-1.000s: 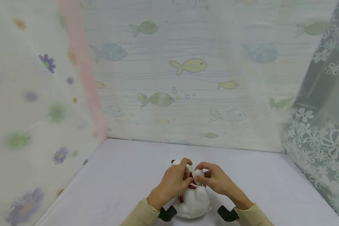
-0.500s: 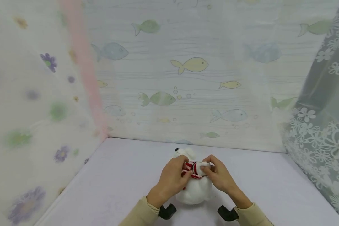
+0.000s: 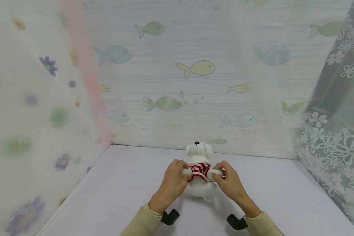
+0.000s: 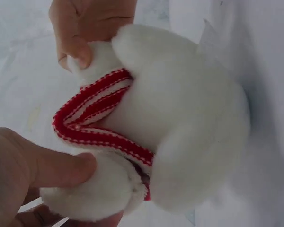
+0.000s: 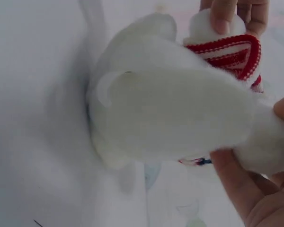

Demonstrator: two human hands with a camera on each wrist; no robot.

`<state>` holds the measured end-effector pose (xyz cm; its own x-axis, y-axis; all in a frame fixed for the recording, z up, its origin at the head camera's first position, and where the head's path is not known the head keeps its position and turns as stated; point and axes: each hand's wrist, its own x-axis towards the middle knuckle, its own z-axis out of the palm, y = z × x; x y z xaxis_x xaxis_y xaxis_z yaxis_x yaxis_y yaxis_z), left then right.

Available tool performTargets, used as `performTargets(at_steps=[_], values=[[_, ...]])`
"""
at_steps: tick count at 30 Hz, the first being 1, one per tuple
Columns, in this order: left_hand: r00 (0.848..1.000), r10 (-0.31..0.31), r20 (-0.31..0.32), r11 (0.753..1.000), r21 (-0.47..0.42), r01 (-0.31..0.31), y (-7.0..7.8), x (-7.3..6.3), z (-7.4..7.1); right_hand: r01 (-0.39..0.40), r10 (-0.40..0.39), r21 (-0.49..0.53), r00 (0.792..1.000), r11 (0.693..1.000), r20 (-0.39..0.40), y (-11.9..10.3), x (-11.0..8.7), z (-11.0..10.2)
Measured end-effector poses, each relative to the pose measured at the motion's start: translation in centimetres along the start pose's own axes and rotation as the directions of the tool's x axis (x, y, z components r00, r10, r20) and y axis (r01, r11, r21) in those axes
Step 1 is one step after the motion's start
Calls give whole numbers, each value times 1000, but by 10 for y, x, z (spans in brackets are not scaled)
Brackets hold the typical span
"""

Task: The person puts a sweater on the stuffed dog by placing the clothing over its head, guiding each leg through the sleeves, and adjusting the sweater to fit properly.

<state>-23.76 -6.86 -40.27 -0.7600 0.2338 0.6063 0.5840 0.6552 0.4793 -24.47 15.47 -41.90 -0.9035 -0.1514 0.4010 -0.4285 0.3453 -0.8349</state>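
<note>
A white plush dog (image 3: 200, 190) with a black nose and floppy ears sits on the white table, its head tipped back. It wears a red-and-white striped knit top (image 3: 201, 169). My left hand (image 3: 172, 178) holds one stubby front paw, thumb on top and fingers beneath, as the left wrist view shows. On the other side my right hand (image 3: 230, 182) pinches the other front paw (image 5: 267, 144). Both paws are stretched out sideways. The right wrist view shows the dog's rounded white belly and lower body (image 5: 165, 104) resting against the table.
White cloth covers the table (image 3: 129, 190). A fish-patterned curtain (image 3: 200, 98) hangs at the back, with a floral sheet (image 3: 47, 131) on the left and a lacy translucent one (image 3: 336, 154) on the right. Black wrist mounts (image 3: 237, 222) sit below both wrists.
The dog has gone from lying turned left to sitting upright, farther back, nose up. My left hand has moved left onto a paw; the hands are wider apart, and the striped top shows more.
</note>
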Motion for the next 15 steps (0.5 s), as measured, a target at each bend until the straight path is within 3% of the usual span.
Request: performTargets(at_steps=[5, 12, 15], values=[[1000, 13, -16, 1000, -8, -13, -1, 0, 3, 30, -32, -110, 999, 993, -17, -3, 0, -3], [980, 132, -149, 991, -6, -134, -6, 0, 8, 240, -245, -119, 969, 964, -29, 2, 0, -5], [986, 128, -110, 992, -6, -130, -7, -1, 11, 257, -262, -192, 965, 947, 4, 6, 1, -4]])
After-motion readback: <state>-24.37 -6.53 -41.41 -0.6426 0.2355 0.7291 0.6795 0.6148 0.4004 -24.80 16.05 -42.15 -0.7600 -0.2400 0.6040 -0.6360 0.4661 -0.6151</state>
